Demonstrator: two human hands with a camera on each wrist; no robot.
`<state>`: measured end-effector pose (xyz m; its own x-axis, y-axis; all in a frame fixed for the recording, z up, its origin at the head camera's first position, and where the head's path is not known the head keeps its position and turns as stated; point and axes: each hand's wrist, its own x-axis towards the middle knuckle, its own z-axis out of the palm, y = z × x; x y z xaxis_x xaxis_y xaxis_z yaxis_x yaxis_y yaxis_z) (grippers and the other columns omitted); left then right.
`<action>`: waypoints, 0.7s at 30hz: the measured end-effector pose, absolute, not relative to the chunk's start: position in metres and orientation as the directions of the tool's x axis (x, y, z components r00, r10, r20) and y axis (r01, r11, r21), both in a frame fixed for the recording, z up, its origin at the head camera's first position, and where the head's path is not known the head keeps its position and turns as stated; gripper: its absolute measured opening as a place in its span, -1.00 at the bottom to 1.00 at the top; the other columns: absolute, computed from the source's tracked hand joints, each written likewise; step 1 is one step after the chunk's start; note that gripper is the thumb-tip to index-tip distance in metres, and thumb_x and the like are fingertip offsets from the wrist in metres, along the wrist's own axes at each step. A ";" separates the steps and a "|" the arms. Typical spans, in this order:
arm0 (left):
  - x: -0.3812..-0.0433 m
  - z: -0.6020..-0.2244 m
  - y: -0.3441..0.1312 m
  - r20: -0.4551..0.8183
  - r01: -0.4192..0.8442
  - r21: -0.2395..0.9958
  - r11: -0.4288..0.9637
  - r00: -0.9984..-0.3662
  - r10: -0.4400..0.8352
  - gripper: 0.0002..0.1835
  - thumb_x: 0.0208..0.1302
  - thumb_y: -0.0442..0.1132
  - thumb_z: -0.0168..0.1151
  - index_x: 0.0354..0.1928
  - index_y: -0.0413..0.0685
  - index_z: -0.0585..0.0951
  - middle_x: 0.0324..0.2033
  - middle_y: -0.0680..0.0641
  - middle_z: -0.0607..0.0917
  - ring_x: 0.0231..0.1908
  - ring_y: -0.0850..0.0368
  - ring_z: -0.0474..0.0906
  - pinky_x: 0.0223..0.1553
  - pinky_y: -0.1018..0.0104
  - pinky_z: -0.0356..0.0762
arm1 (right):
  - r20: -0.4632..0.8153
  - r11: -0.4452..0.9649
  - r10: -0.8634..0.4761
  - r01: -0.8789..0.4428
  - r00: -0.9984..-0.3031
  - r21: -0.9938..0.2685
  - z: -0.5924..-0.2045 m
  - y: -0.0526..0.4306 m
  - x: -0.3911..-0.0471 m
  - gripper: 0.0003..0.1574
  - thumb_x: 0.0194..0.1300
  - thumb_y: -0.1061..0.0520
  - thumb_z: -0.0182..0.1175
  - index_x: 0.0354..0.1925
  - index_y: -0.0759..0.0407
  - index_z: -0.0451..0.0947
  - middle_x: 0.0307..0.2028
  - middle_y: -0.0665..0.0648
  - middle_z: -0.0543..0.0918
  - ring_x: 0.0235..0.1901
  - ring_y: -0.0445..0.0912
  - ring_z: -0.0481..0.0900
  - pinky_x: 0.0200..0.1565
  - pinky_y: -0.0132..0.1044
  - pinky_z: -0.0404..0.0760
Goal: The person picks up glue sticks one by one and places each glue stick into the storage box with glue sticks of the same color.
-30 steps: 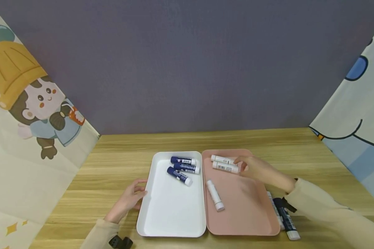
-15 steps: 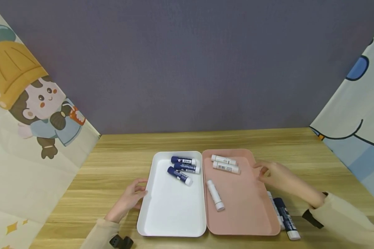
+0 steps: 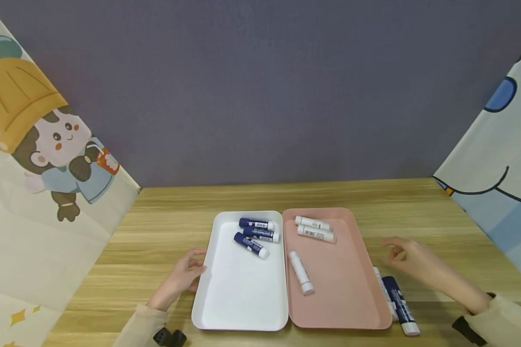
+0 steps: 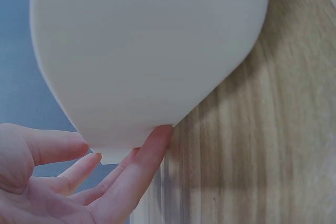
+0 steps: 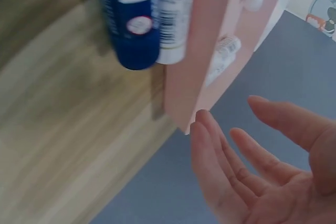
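My left hand [image 3: 182,275] rests against the outer left wall of the white tray [image 3: 239,296]; in the left wrist view its thumb and fingers touch the tray side. Several dark blue glue sticks [image 3: 251,246] with white ends lie at the back of that tray. Beside it, the pink tray [image 3: 340,289] has two white glue sticks [image 3: 316,233] lying together at the back and another white glue stick [image 3: 301,273] at an angle near its left wall. Holding nothing, my right hand [image 3: 421,264] hovers right of the pink tray, fingers loosely bent and apart.
Against the pink tray's right outer wall lie a white glue stick [image 5: 174,19] and a blue glue stick [image 3: 400,304], just in front of the right hand. The wooden table [image 3: 165,212] meets a grey-blue panel [image 3: 260,96] at the back. Printed sheets flank both sides.
My right hand has left the white glue sticks at the back of the pink tray and moved right, past the tray's edge. My left hand stays in place.
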<state>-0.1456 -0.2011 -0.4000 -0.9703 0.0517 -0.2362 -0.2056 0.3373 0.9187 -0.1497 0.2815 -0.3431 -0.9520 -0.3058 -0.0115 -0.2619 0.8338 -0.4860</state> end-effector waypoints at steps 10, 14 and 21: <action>-0.145 -0.400 -0.203 -0.236 -0.199 0.921 0.334 -0.969 0.072 -0.56 0.23 -0.47 -0.06 0.16 -0.27 0.22 -0.13 -0.34 0.44 -0.37 0.02 0.52 -0.48 0.11 0.60 | -0.071 0.854 -0.273 -0.208 -0.959 -0.476 -0.365 0.298 -0.138 -0.53 -0.01 0.29 0.15 -0.06 0.45 0.41 -0.47 0.04 0.56 -0.68 -0.28 0.28 -0.72 -0.42 0.22; -0.145 -0.400 -0.202 -0.236 -0.201 0.921 0.335 -0.970 0.066 -0.57 0.22 -0.48 -0.06 0.16 -0.27 0.23 -0.13 -0.34 0.44 -0.38 0.02 0.53 -0.49 0.11 0.60 | -0.093 0.860 -0.243 -0.171 -0.966 -0.480 -0.368 0.298 -0.134 -0.51 -0.02 0.27 0.16 -0.05 0.43 0.42 -0.46 0.04 0.56 -0.74 -0.29 0.22 -0.74 -0.45 0.23; -0.146 -0.401 -0.202 -0.236 -0.205 0.922 0.328 -0.970 0.056 -0.57 0.21 -0.49 -0.06 0.15 -0.27 0.24 -0.14 -0.34 0.45 -0.38 0.02 0.53 -0.49 0.11 0.60 | -0.132 0.852 -0.215 -0.120 -0.968 -0.509 -0.374 0.301 -0.130 -0.52 0.00 0.26 0.15 -0.05 0.42 0.41 -0.44 0.08 0.56 -0.73 -0.27 0.28 -0.73 -0.43 0.31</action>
<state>-0.1461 -0.2017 -0.4011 -0.9703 0.0560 -0.2355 -0.2049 0.3282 0.9221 -0.1296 0.3011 -0.3740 -0.9676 -0.2149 -0.1323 -0.1196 0.8523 -0.5092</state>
